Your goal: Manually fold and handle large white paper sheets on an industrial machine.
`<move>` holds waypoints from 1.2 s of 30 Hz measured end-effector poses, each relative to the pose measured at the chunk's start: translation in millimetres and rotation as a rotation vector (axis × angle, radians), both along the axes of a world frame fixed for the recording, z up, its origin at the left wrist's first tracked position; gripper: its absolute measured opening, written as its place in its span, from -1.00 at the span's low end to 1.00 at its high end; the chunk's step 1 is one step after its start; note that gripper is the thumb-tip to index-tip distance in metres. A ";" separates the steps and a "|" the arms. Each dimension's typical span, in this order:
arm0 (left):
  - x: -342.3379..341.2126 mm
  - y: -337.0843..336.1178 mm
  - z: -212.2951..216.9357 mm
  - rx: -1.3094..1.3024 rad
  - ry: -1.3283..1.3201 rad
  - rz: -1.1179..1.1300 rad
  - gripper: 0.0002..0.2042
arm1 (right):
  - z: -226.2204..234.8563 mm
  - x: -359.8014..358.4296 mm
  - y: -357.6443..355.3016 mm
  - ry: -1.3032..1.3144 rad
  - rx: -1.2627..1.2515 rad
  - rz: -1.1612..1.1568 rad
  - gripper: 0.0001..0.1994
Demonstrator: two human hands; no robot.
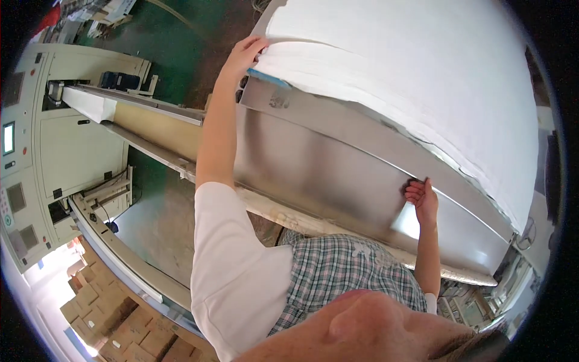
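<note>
A broad stack of soft white sheet material [398, 48] covers the top right, its layered edge running diagonally down to the right. My left hand [247, 54] reaches far forward to the near-left corner of the stack, its fingers closed over the layered edge. Just below that hand, a blue strip [268, 78] sticks out from under the white layers. Closer to me, a wide sloping metal panel [313, 151] lies below the stack. My right hand [423, 202] rests at the panel's raised lip, fingers curled in and thumb against the metal; nothing shows inside it.
A long trough-like conveyor [158, 123] with white material runs left into a cream machine cabinet [78, 151] with a small screen. A curved rail [129, 250] passes below it. Cardboard boxes [120, 320] are piled at lower left. The green floor [166, 45] shows beyond.
</note>
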State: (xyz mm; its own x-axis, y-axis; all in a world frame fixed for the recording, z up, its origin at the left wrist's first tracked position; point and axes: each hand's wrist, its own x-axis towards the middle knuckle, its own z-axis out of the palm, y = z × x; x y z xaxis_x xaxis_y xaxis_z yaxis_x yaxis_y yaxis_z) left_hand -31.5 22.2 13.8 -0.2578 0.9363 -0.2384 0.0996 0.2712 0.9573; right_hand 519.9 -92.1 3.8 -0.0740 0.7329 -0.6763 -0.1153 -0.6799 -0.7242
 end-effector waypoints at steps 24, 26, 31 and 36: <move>193.2 -20.0 39.6 0.534 1.302 -0.721 -0.22 | 68.7 -192.4 127.9 -0.797 1.418 0.803 -0.61; 203.1 -19.9 47.3 0.484 1.297 -0.696 -0.21 | 63.0 -166.9 141.9 -0.968 1.262 0.887 -0.56; 207.3 -1.6 54.5 0.446 1.241 -0.698 -0.19 | 68.1 1.9 155.7 -1.164 0.873 0.920 -0.40; 221.7 4.5 65.6 0.033 1.453 -0.705 -0.04 | 84.0 187.6 145.0 -1.338 0.709 0.948 -0.32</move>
State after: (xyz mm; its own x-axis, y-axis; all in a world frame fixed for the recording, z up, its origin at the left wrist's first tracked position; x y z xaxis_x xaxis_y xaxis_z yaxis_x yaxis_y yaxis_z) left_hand 190.3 26.7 79.4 0.2256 0.9597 -0.1677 0.9704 -0.2367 -0.0487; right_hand 707.5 53.0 87.8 -0.3205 0.9191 -0.2292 0.9452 0.2943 -0.1417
